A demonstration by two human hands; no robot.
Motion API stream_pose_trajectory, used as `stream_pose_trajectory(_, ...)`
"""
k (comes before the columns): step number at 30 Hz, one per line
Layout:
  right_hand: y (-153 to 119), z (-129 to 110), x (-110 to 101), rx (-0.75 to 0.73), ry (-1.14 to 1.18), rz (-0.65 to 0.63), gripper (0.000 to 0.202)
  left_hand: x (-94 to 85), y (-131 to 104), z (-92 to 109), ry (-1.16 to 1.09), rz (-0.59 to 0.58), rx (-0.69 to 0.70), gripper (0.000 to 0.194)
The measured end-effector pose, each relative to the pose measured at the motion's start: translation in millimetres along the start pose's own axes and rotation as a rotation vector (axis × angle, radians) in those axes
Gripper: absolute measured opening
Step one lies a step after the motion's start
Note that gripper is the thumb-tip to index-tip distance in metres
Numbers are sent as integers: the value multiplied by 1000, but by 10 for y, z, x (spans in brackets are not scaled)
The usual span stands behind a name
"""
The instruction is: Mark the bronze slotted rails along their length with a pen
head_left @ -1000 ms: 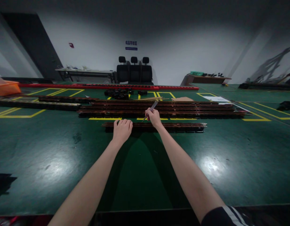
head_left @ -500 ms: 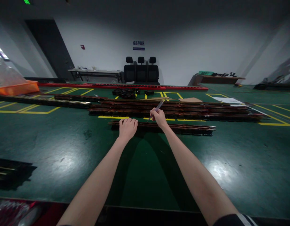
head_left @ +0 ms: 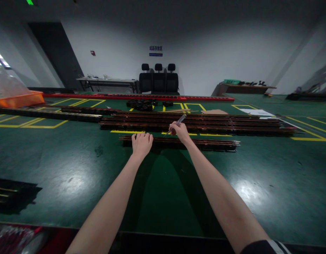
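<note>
In the head view a long dark rail [head_left: 209, 144] with copper-coloured strips lies crosswise on the green table in front of me. My left hand [head_left: 142, 144] is closed over its left part, fingers curled across the far edge. My right hand [head_left: 180, 131] pinches a slim screwdriver [head_left: 182, 119] with a clear handle, tilted so that its thin shaft points down and left. The tip is close above the rail between my hands; whether it touches is too small to tell.
Behind the rail lies a wide stack of similar long rails [head_left: 231, 126]. Another dark piece [head_left: 13, 194] is at the near left. An orange bin [head_left: 22, 100] stands at the far left. Black parts [head_left: 140, 104] and a red strip [head_left: 205, 99] lie farther back.
The rail has shifted slightly to the left, and my left hand has moved left with it. My right hand still holds the screwdriver, almost in the same place.
</note>
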State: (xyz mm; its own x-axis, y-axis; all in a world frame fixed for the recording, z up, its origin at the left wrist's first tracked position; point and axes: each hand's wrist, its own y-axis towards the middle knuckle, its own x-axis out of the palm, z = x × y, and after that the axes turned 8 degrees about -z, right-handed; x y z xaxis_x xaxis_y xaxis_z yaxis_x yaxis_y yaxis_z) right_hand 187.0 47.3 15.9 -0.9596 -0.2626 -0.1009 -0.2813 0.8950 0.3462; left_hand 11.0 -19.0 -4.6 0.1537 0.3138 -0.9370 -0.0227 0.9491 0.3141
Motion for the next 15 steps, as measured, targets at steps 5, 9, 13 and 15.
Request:
stream_pose_trajectory(5,-24,-20,-5,-39,-25,47,22,-6,-3,-3,-5,-7,2,46)
stream_pose_trajectory(9,-39,-27,-29,-45,-48,83,21,-7,-1,-14,-19,-10,11,47)
stream_pose_trajectory(13,-38,-22,-42,-51,-80,120,20,-9,0,-16,-8,-11,14,46)
stream_pose_trajectory(15,-39,-23,-39,-56,-91,141,19,-13,-4,-12,-5,-15,13,47)
